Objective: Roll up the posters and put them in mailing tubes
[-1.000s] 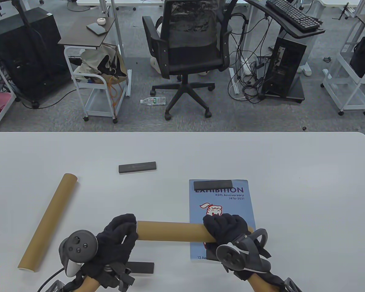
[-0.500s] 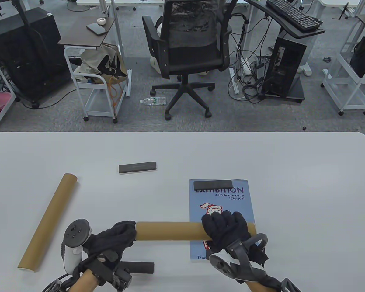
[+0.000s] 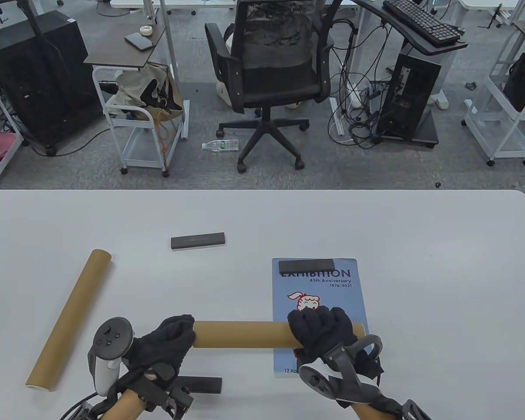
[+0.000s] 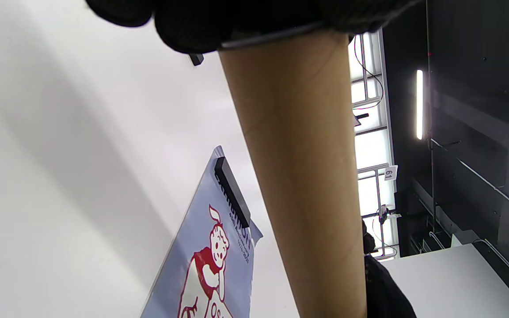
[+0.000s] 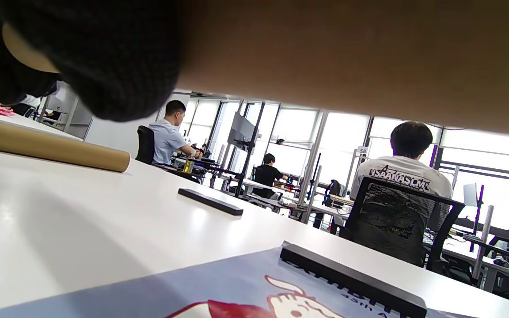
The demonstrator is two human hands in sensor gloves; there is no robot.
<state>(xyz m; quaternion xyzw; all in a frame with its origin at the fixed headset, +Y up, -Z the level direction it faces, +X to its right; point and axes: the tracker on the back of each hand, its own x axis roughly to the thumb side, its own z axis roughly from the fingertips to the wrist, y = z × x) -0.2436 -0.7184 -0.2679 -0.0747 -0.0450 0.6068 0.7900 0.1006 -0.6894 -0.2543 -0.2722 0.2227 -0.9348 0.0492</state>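
Note:
A brown cardboard mailing tube point(image 3: 240, 334) is held level just above the table, crosswise over the near part of a blue exhibition poster point(image 3: 317, 288). My left hand point(image 3: 168, 341) grips the tube's left end. My right hand point(image 3: 321, 330) grips it near the right end, over the poster. The tube fills the left wrist view point(image 4: 303, 176) and the top of the right wrist view point(image 5: 369, 53). A black bar weight point(image 3: 306, 265) lies on the poster's far edge and also shows in the right wrist view point(image 5: 351, 280). A second tube point(image 3: 70, 319) lies diagonally at the left.
Another black bar point(image 3: 197, 241) lies on the white table point(image 3: 420, 245) beyond the tubes. A third black bar point(image 3: 203, 385) lies near the front edge by my left wrist. An office chair point(image 3: 271, 74) and carts stand on the floor beyond the table.
My left hand has turned at the tube's left end, its tracker swinging left and upright. The tube and my right hand have shifted slightly left.

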